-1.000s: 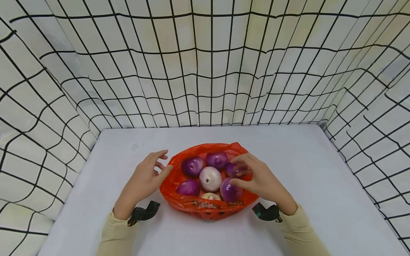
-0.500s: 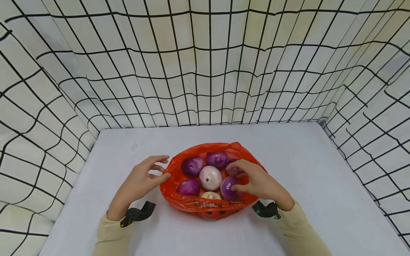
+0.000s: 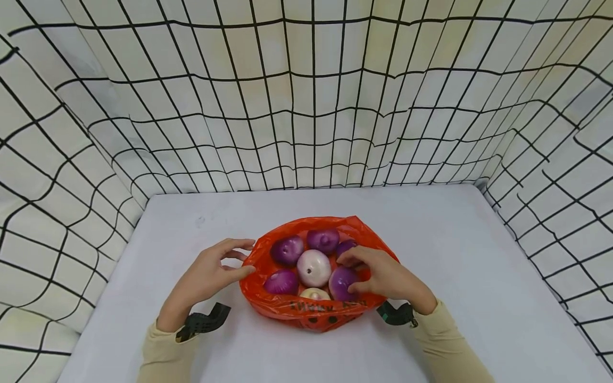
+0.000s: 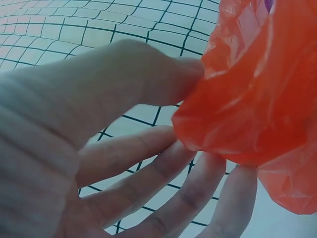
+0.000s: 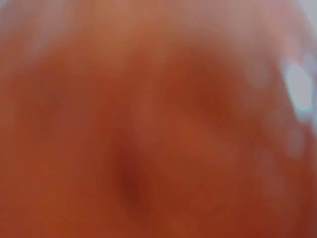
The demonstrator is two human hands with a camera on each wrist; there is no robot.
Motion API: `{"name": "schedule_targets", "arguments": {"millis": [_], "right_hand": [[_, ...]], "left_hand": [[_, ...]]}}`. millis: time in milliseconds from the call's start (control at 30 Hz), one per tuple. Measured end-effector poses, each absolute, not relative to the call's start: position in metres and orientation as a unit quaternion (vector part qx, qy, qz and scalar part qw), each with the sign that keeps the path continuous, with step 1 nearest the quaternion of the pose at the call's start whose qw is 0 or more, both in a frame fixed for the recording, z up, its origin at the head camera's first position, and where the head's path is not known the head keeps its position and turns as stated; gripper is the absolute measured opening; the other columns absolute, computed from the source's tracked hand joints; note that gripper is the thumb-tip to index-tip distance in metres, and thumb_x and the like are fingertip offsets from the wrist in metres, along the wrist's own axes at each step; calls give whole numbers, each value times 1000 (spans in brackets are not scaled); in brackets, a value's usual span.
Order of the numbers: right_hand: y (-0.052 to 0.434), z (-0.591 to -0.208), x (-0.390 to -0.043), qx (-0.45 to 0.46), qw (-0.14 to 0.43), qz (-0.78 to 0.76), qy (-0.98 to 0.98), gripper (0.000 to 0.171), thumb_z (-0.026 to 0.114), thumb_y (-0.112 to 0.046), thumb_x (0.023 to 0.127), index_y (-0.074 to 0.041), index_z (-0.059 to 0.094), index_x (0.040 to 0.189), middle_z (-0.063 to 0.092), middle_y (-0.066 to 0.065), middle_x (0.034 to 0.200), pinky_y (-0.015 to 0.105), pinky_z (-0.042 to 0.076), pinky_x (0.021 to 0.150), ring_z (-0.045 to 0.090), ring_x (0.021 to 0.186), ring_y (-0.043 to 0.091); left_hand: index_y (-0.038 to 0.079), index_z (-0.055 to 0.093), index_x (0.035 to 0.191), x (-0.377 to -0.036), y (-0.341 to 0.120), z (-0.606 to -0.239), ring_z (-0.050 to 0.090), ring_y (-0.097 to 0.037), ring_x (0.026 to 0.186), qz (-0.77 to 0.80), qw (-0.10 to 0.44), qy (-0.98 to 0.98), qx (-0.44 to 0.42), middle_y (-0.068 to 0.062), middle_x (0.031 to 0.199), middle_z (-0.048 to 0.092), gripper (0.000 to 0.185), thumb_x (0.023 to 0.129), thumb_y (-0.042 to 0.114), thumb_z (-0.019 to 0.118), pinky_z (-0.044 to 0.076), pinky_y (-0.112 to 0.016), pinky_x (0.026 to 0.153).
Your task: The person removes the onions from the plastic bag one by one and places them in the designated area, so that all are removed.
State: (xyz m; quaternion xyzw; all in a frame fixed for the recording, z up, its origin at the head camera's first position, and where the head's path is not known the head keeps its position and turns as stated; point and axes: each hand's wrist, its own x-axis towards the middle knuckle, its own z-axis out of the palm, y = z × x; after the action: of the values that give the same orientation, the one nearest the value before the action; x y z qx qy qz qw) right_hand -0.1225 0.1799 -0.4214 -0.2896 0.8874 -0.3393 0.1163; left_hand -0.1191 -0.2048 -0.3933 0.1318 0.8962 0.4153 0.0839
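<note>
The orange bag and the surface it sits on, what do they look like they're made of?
The orange bag looks like thin glossy plastic film: it crumples into soft folds, shines in the left wrist view, and carries dark print. The tabletop seems a smooth matte pale sheet or cloth; which one cannot be told.

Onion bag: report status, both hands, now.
Left hand open, thumb on orange bag rim. Right hand grips purple onion inside the bag. Pale onion touches it; right wrist view blurred.
</note>
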Motion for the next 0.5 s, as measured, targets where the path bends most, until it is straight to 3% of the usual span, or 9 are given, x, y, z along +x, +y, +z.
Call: {"name": "schedule_targets", "arguments": {"millis": [267, 500], "right_hand": [[176, -423, -121, -302, 126, -315, 891, 53, 90, -22, 80, -24, 66, 127, 70, -7, 127, 42, 59, 103, 64, 119, 17], [174, -423, -119, -313, 136, -301, 891, 56, 92, -20, 78, -24, 66, 128, 69, -5, 128, 44, 60, 102, 64, 121, 19]], "left_hand": [[10, 61, 141, -118, -207, -392, 67, -30, 118, 417, 88, 895, 131, -13, 141, 64, 54, 92, 29, 78, 65, -44, 89], [13, 61, 143, -117, -208, -391, 67, -29, 119, 424, 99, 891, 129, -12, 141, 65, 58, 92, 35, 78, 61, -26, 80]]}}
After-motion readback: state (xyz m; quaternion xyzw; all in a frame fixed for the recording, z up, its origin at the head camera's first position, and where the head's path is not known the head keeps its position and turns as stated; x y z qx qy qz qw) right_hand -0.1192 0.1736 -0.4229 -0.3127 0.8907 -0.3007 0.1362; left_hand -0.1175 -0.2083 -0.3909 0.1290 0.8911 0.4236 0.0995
